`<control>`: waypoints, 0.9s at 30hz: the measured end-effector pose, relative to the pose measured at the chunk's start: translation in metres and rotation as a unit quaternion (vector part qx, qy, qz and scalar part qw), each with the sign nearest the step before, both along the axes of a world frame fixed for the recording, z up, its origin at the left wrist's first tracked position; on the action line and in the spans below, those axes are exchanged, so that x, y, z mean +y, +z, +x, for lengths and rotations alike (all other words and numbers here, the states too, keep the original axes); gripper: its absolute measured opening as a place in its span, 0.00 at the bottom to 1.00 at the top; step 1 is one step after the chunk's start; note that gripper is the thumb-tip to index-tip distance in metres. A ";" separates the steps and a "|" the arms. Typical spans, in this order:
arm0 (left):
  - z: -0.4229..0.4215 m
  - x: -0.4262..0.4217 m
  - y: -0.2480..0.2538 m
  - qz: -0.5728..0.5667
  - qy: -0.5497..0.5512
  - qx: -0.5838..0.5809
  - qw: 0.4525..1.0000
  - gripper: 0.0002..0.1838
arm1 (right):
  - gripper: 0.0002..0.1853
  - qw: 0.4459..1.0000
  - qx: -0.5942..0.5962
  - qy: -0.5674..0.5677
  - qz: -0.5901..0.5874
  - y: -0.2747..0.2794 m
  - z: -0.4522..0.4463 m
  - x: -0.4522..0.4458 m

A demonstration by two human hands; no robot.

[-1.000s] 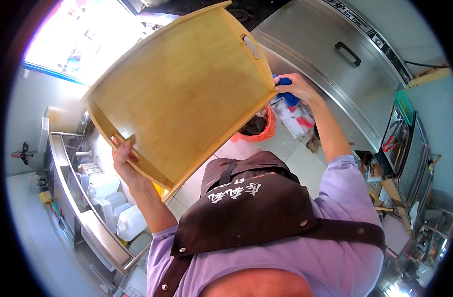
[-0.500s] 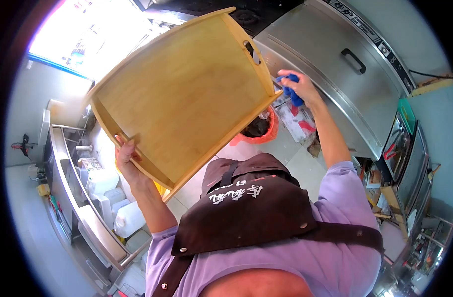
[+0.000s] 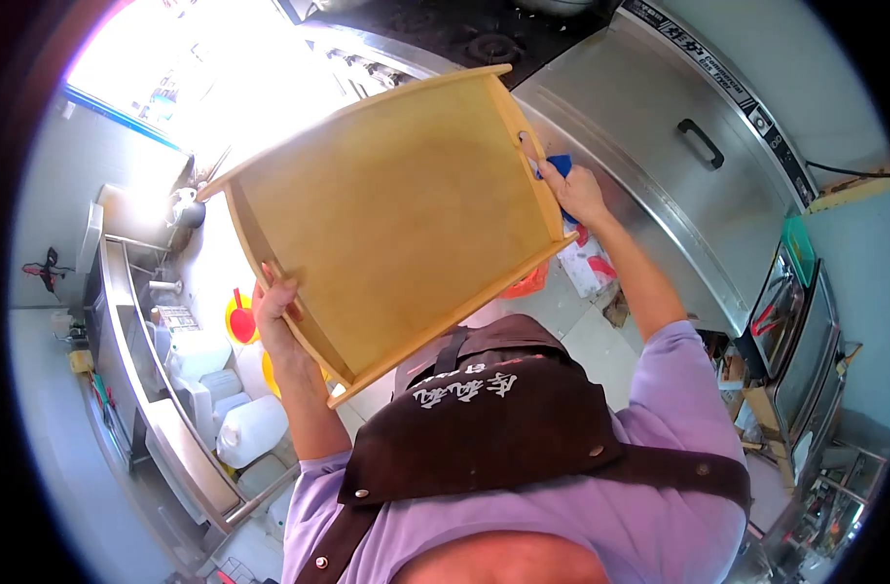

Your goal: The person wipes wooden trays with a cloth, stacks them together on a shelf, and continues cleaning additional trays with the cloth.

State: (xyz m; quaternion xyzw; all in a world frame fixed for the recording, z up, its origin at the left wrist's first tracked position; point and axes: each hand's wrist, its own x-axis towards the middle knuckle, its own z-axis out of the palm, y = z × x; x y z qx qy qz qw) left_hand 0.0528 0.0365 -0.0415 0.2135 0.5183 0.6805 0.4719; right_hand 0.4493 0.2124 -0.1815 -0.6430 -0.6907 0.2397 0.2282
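A wooden tray (image 3: 396,234) with raised sides and cut-out handles is held up in front of me, tilted. My left hand (image 3: 279,307) is closed round its left side, fingers through the handle slot. At the opposite side, my right hand (image 3: 573,190) grips a bunched blue cloth (image 3: 557,165) against the right handle. Part of that cloth and some of the right fingers are hidden behind the tray's side.
A steel gas fryer (image 3: 649,127) with a black handle stands to the right, beside a black stove top (image 3: 493,44). White plastic jugs (image 3: 255,428) are on the left near a steel rack (image 3: 163,409). An orange bag (image 3: 527,282) shows below the tray.
My right hand, with the blue cloth, has come to the tray's right handle from beside it. The tray has shifted down and to the right, with my left hand still on it.
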 end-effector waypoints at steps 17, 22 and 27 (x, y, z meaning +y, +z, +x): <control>0.008 -0.011 -0.002 -0.022 -0.076 0.061 0.995 0.21 | 0.20 0.939 0.187 -0.190 0.215 0.081 -0.031 0.042; 0.027 -0.008 0.003 -0.025 -0.126 0.085 0.988 0.22 | 0.18 0.839 -0.028 0.146 0.523 0.110 -0.094 0.015; 0.039 -0.021 0.004 -0.026 -0.104 0.032 0.994 0.22 | 0.23 0.930 -0.074 0.120 0.339 0.059 -0.041 0.047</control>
